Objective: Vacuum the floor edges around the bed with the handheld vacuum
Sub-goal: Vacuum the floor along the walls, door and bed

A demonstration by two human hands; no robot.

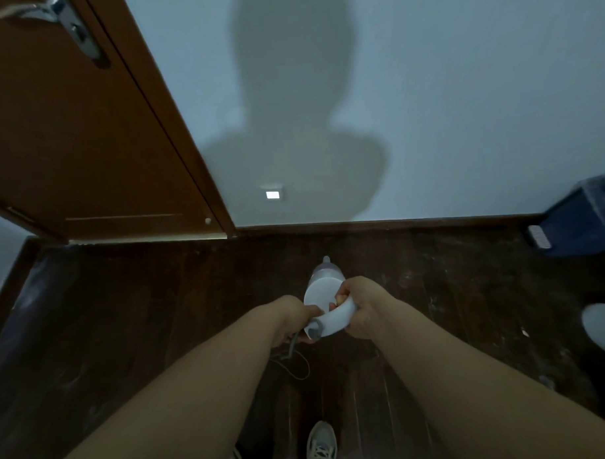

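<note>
Both hands hold the vacuum (326, 299) out in front of the body, above the dark wood floor (125, 304). The right hand (360, 311) curls round the curved white handle; the left hand (297, 318) grips the handle's near end, where a grey cord (293, 346) leaves it and loops down toward the floor. The vacuum's long axis runs straight away from the grip, nozzle pointing forward and down at the base of the wall (427, 104). It is white, with a rounded body beyond the hands and a clearer, narrower tip past that.

Below the grip, a shoe (320, 446) stands on the floor. Right of the grip lies a round white object (603, 325), cut by the frame edge. Farther right and ahead, a dark blue bin (582, 219) sits against the wall. Ahead of the nozzle runs a brown skirting (380, 225). Left and ahead stands a brown door (68, 134) with a metal handle (67, 24).
</note>
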